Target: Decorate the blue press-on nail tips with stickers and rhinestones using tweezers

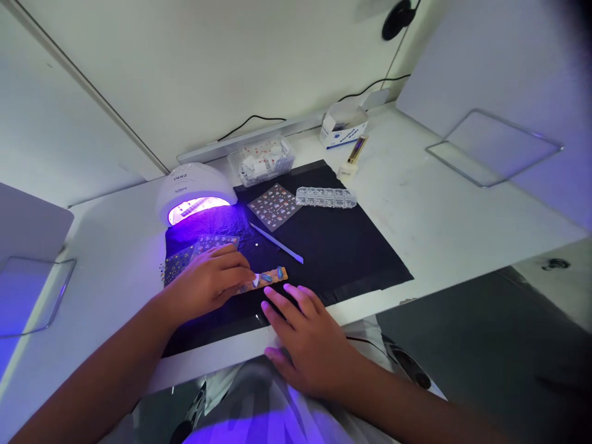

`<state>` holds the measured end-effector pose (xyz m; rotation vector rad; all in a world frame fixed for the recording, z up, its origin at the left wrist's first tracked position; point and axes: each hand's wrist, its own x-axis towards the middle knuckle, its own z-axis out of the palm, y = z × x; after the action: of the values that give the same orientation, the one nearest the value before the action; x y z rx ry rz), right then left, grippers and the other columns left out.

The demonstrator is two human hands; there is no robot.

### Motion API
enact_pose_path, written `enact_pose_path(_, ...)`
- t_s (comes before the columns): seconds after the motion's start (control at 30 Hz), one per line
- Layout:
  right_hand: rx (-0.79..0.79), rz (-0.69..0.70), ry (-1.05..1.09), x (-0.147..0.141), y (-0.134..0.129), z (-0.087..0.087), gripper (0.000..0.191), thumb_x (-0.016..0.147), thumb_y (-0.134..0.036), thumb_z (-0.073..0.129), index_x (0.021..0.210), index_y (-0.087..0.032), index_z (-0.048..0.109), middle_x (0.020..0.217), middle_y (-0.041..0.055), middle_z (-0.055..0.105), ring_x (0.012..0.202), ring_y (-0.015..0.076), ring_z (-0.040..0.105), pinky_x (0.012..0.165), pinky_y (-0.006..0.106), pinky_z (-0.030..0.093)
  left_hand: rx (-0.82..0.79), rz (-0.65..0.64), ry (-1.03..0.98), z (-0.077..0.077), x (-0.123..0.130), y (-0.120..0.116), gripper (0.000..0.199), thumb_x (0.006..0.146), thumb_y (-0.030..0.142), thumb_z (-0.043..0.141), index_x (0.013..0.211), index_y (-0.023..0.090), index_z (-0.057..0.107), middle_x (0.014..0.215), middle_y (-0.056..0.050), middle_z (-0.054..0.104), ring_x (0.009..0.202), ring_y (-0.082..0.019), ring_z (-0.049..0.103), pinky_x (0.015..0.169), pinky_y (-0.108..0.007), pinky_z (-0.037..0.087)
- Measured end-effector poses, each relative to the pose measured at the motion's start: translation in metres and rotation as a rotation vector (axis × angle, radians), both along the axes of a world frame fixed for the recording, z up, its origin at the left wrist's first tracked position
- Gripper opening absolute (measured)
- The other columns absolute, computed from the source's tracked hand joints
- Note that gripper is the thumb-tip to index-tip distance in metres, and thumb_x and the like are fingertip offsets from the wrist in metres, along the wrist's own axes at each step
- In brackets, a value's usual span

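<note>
The strip of small blue nail tips lay on the near half of the black mat, set in from the near edge of the white worktop. The person's left hand was palm down over the strip's left end, fingers bent and drawn together, with a small white piece showing at the fingertips; whether the fingers gripped that piece or only pressed beside it could not be told. The right hand was open, its fingers spread and the fingertips close to the strip's right end, reaching in over the worktop's near edge; whether they touched the mat could not be made out. Two sticker sheets lay by the mat's left edge, partly covered by the left hand. A white curing lamp stood at the mat's far left corner, its mouth glowing violet. A slim pale tool lay aslant across the middle of the mat, and beyond it a patterned square sheet lay near the far edge, just beside a clear compartment case at the mat's right edge. Past the mat, a bottle with a gold cap stood near its far right corner, while a clear tub and an opened white box stood along the worktop's far edge.
</note>
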<state>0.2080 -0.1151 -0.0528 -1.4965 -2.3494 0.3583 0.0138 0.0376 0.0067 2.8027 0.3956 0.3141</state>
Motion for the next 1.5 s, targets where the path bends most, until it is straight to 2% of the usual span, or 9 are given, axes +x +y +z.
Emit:
enact_pose_path(0.2, -0.065, -0.04, -0.041, -0.017, 0.008, 0.005, 0.062, 0.092, -0.05, 0.047, 0.145, -0.017, 0.042, 0.157, 0.0109, 0.035, 0.133, 0.0341, 0.04, 0.108, 0.054, 0.029, 0.025, -0.03, 0.066, -0.001, 0.001, -0.001, 0.018, 0.095, 0.017, 0.051, 0.097, 0.02, 0.068, 0.088, -0.005, 0.064, 0.081, -0.016, 0.053, 0.074, -0.029, 0.044)
enact_pose_path(0.37, -0.063, -0.074, -0.06, -0.025, 0.013, 0.004, 0.068, 0.091, -0.054, 0.046, 0.148, -0.017, 0.037, 0.155, 0.0137, 0.039, 0.129, 0.0356, 0.042, 0.102, 0.058, 0.032, 0.062, -0.063, 0.074, -0.002, 0.001, -0.001, 0.02, 0.095, 0.016, 0.048, 0.099, 0.02, 0.068, 0.089, -0.006, 0.064, 0.08, -0.016, 0.053, 0.073, -0.029, 0.044)
enact_pose_path(0.57, -0.037, -0.106, -0.091, -0.028, 0.019, 0.003, 0.064, 0.094, -0.054, 0.04, 0.143, -0.012, 0.044, 0.152, 0.0109, 0.044, 0.123, 0.0348, 0.044, 0.095, 0.057, 0.036, 0.018, -0.029, 0.077, -0.003, 0.003, -0.001, 0.021, 0.097, 0.02, 0.047, 0.092, 0.017, 0.067, 0.087, -0.006, 0.064, 0.079, -0.016, 0.052, 0.073, -0.03, 0.044)
enact_pose_path(0.73, -0.037, -0.1, -0.099, -0.026, 0.02, 0.004, 0.066, 0.094, -0.053, 0.04, 0.146, -0.013, 0.04, 0.153, 0.01, 0.043, 0.119, 0.0346, 0.045, 0.092, 0.056, 0.036, 0.054, 0.014, 0.083, -0.004, 0.002, 0.002, 0.016, 0.095, 0.021, 0.051, 0.093, 0.018, 0.067, 0.088, -0.006, 0.064, 0.08, -0.017, 0.052, 0.073, -0.03, 0.043)
enact_pose_path(0.83, -0.039, -0.093, -0.113, -0.025, 0.021, 0.005, 0.065, 0.093, -0.053, 0.042, 0.144, -0.012, 0.043, 0.153, 0.0107, 0.043, 0.119, 0.0352, 0.045, 0.09, 0.055, 0.036, 0.067, -0.005, 0.091, -0.003, 0.002, 0.0, 0.017, 0.095, 0.018, 0.05, 0.094, 0.018, 0.067, 0.088, -0.006, 0.064, 0.08, -0.017, 0.052, 0.073, -0.03, 0.043)
enact_pose_path(0.97, -0.024, -0.078, -0.115, -0.025, 0.021, 0.005, 0.064, 0.094, -0.054, 0.043, 0.143, -0.013, 0.045, 0.153, 0.01, 0.043, 0.12, 0.0347, 0.045, 0.09, 0.055, 0.035, 0.085, -0.031, 0.113, -0.002, 0.003, -0.002, 0.019, 0.096, 0.018, 0.047, 0.096, 0.018, 0.067, 0.088, -0.005, 0.064, 0.078, -0.017, 0.051, 0.071, -0.03, 0.043)
enact_pose_path(1.13, -0.013, -0.085, -0.116, -0.024, 0.02, 0.005, 0.065, 0.093, -0.053, 0.044, 0.144, -0.012, 0.043, 0.151, 0.0101, 0.046, 0.119, 0.0342, 0.044, 0.091, 0.054, 0.033, 0.076, 0.015, 0.097, -0.003, 0.005, -0.001, 0.018, 0.096, 0.021, 0.049, 0.092, 0.018, 0.066, 0.087, -0.005, 0.064, 0.08, -0.018, 0.052, 0.074, -0.032, 0.043)
enact_pose_path(1.33, 0.006, -0.078, -0.117, -0.024, 0.021, 0.005, 0.063, 0.093, -0.054, 0.044, 0.141, -0.013, 0.047, 0.151, 0.0095, 0.046, 0.118, 0.0339, 0.044, 0.09, 0.053, 0.032, 0.073, -0.027, 0.157, -0.003, 0.003, -0.005, 0.018, 0.096, 0.018, 0.046, 0.095, 0.018, 0.064, 0.091, -0.005, 0.063, 0.08, -0.017, 0.051, 0.071, -0.031, 0.042)
enact_pose_path(1.5, 0.016, -0.084, -0.115, -0.024, 0.021, 0.003, 0.065, 0.094, -0.053, 0.043, 0.143, -0.012, 0.043, 0.15, 0.01, 0.048, 0.117, 0.0333, 0.043, 0.091, 0.053, 0.03, 0.07, 0.051, 0.146, -0.006, 0.004, -0.003, 0.015, 0.096, 0.026, 0.05, 0.098, 0.019, 0.064, 0.089, -0.004, 0.061, 0.081, -0.018, 0.05, 0.075, -0.033, 0.042)
